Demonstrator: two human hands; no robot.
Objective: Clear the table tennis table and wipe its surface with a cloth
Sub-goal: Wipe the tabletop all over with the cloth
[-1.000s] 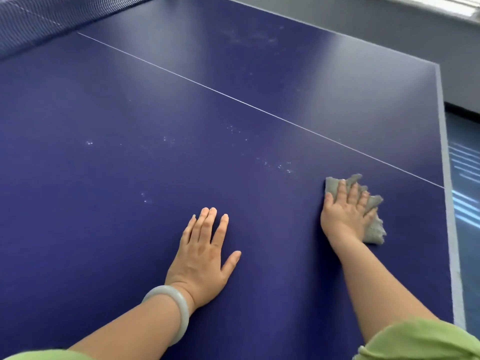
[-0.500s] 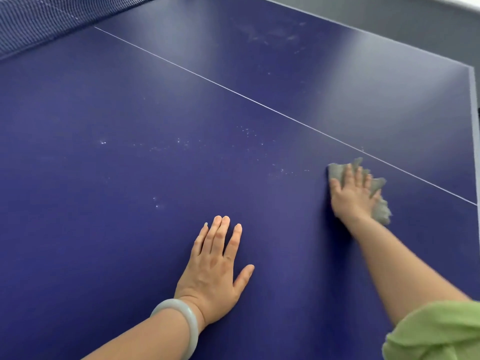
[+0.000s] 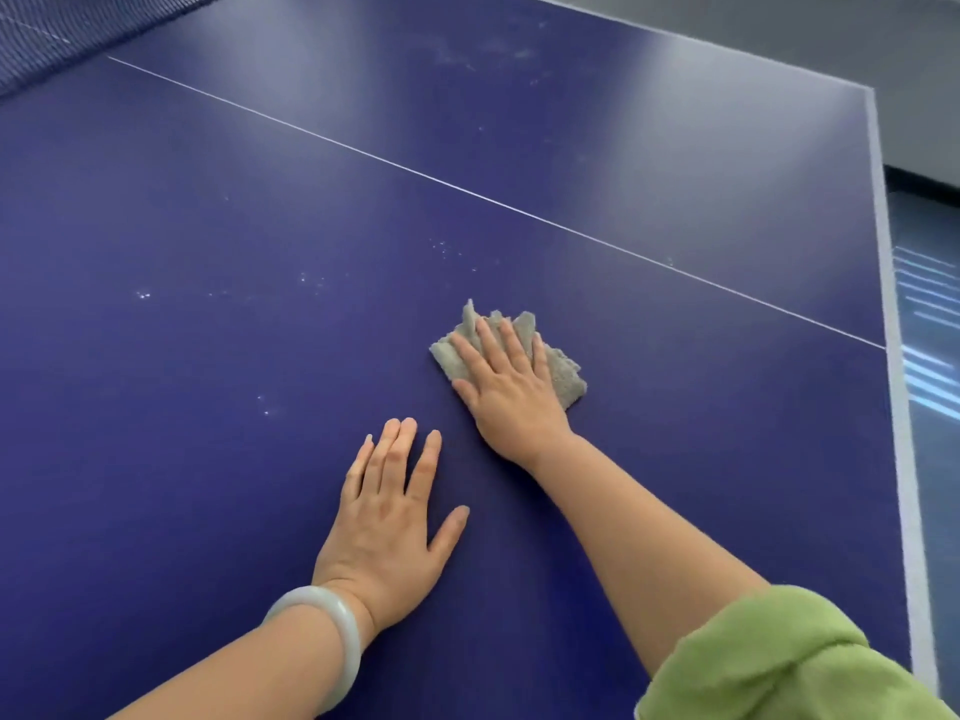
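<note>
The dark blue table tennis table [image 3: 208, 210] fills the view, with a thin white centre line running across it. A crumpled grey cloth [image 3: 563, 374] lies on the surface near the middle. My right hand [image 3: 506, 389] presses flat on the cloth with straight fingers, covering most of it. My left hand [image 3: 392, 517], with a pale bangle at the wrist, rests flat on the bare table just below and left of the cloth. Small white specks dot the surface to the left of and above the cloth.
The net [image 3: 62, 39] crosses the top left corner. The table's white-edged right side [image 3: 898, 407] drops to a grey floor with light stripes [image 3: 930, 366]. Faint smudges [image 3: 483, 54] mark the far half. A grey wall stands behind.
My right hand has slid the cloth leftward along the table, from near the centre line at the right towards the middle, close to my left hand. My left hand stays flat in place.
</note>
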